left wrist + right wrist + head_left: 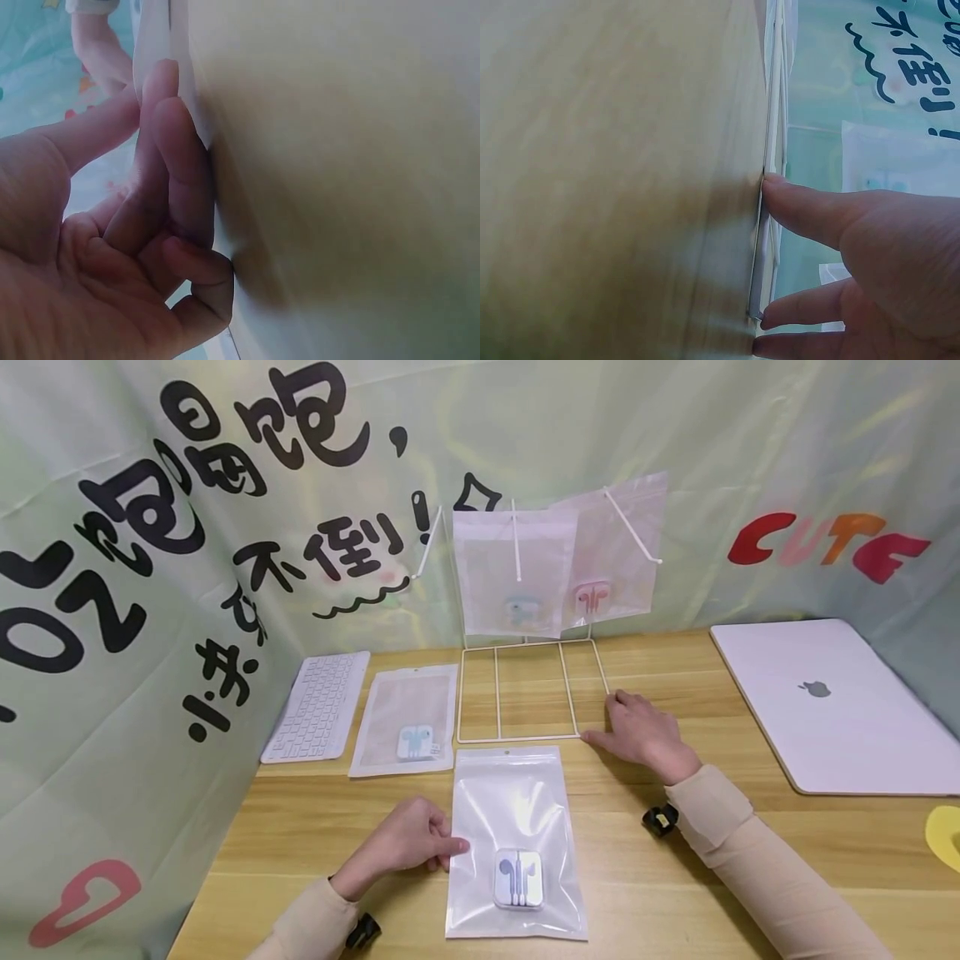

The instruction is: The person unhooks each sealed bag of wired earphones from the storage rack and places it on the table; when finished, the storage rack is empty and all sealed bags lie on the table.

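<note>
A glossy white zip bag [480,810] with boxed earphones [518,878] lies at the front middle of the table. My left hand [408,837] pinches its left edge between thumb and fingers; in the left wrist view the bag's edge [152,34] rises between them. A white wire display rack [517,740] stands behind the bag. At the front right corner of its base, my right hand [641,733] touches the wires with thumb and fingers spread and fairly straight. Two bags, a front one [487,552] and a right one [618,539], hang from the rack's hooks.
Another bagged earphone set [386,718] lies left of the rack, beside a white keyboard [318,706]. A closed silver laptop [847,718] lies at right. A printed cloth [555,427] hangs behind, and something yellow [943,835] sits at the right edge.
</note>
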Tool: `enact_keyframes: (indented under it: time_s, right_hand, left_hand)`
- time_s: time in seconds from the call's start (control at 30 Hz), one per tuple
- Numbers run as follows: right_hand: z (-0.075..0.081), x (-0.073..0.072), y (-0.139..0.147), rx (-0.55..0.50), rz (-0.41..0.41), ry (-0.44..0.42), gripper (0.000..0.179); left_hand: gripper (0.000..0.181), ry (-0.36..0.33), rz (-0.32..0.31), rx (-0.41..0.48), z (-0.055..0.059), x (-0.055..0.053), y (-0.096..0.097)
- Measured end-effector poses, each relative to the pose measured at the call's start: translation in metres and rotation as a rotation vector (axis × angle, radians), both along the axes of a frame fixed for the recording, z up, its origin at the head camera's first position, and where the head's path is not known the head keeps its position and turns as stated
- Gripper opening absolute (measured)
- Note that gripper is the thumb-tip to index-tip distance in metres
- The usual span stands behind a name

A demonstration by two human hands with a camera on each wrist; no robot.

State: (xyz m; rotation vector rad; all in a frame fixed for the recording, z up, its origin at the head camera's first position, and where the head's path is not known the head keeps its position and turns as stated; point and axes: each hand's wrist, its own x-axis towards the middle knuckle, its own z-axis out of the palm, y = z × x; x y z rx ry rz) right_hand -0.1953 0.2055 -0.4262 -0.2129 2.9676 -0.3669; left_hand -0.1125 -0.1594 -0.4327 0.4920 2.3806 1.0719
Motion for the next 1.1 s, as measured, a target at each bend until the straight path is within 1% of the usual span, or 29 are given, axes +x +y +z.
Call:
enact_keyframes:
  time_s: [0.27, 0.53, 0.63, 0.77, 0.87, 0.97, 1.1]
  right_hand:
    - [0.001, 0.0, 0.0, -0.009, -0.004, 0.0, 0.083]
    - [0.001, -0.001, 0.0, 0.003, -0.001, -0.002, 0.085]
    - [0.001, -0.002, 0.0, 0.004, -0.001, -0.004, 0.085]
    - [0.001, -0.002, 0.0, 0.003, -0.002, -0.006, 0.084]
    - [0.001, -0.002, 0.0, 0.002, -0.002, -0.009, 0.084]
    - [0.001, -0.001, 0.0, 0.002, 0.0, -0.012, 0.085]
    - [0.0, 0.0, 0.0, 0.0, 0.001, -0.016, 0.085]
  left_hand:
    - [0.031, 0.007, 0.008, -0.05, 0.002, 0.003, -0.003]
    - [0.03, -0.002, -0.011, -0.052, 0.007, 0.003, -0.006]
    - [0.029, 0.004, -0.024, -0.055, 0.011, 0.002, -0.008]
    - [0.031, 0.068, -0.031, -0.113, 0.022, -0.002, -0.012]
    - [0.028, 0.146, -0.031, -0.141, 0.033, -0.008, -0.012]
    - [0.019, 0.235, -0.021, -0.128, 0.043, -0.015, -0.009]
    - [0.011, 0.339, 0.008, -0.102, 0.052, -0.025, 0.0]
